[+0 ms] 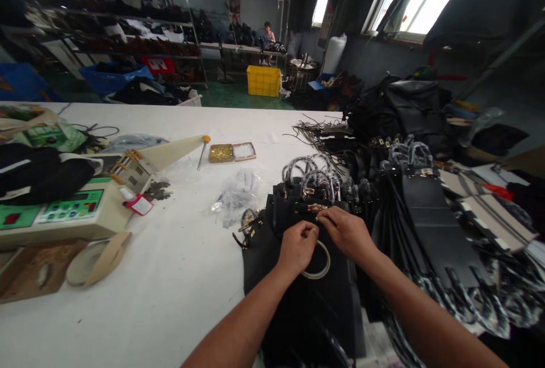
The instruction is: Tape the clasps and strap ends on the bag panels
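A thin pale ring, which looks like a narrow roll of tape, hangs from my left hand, whose fingers are closed on it. Just up and to the right, my right hand pinches its fingertips together; what is between them is too small to make out. Both hands are over a black handbag lying on a stack. Close beyond the fingertips is a shiny metal fitting on the black material. Plastic-wrapped bag handles stand up behind the hands.
More black bags are piled to the right. On the white table are a crumpled plastic bag, a small box of gold-coloured pieces, a screwdriver-like tool and a machine with green panels. A person sits far back.
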Available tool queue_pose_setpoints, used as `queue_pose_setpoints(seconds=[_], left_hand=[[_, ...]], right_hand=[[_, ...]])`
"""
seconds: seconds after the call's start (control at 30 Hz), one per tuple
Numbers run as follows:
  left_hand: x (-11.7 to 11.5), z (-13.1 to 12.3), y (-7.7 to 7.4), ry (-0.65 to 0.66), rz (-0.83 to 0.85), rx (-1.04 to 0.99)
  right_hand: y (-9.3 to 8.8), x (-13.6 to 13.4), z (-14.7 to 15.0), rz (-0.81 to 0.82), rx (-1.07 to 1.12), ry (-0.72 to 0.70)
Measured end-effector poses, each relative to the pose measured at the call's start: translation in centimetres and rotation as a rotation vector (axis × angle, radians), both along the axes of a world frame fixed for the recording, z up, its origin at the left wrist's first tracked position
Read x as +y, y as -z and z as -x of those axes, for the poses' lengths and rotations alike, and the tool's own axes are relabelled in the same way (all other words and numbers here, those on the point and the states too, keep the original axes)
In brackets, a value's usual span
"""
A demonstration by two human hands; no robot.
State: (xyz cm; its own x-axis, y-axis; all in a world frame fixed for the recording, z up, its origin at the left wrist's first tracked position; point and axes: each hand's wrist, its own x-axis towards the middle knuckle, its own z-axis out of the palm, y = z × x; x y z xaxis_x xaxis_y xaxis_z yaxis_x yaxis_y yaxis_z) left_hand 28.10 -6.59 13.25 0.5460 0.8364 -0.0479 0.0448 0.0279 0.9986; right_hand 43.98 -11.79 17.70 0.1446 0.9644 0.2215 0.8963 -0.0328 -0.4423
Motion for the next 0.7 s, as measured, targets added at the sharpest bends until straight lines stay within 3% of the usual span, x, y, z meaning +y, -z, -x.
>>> queue_pose_setpoints(seconds=[0.23,0.53,0.7], left_hand=[[0.7,-0.8,1.5,-0.054,0.064,-0.013],[1.3,-0.9,1.9,-0.059,0.058,-0.01],[1.0,-0.8,1.4,-0.067,0.116,-0.062]], right_hand=[[0.1,1.5,-0.9,0.016,-0.238,0.013],[1.0,1.8,-1.4,-0.059,-0.162,-0.006],[2.0,1.9,-1.4,-0.129,-0.044,0.114]])
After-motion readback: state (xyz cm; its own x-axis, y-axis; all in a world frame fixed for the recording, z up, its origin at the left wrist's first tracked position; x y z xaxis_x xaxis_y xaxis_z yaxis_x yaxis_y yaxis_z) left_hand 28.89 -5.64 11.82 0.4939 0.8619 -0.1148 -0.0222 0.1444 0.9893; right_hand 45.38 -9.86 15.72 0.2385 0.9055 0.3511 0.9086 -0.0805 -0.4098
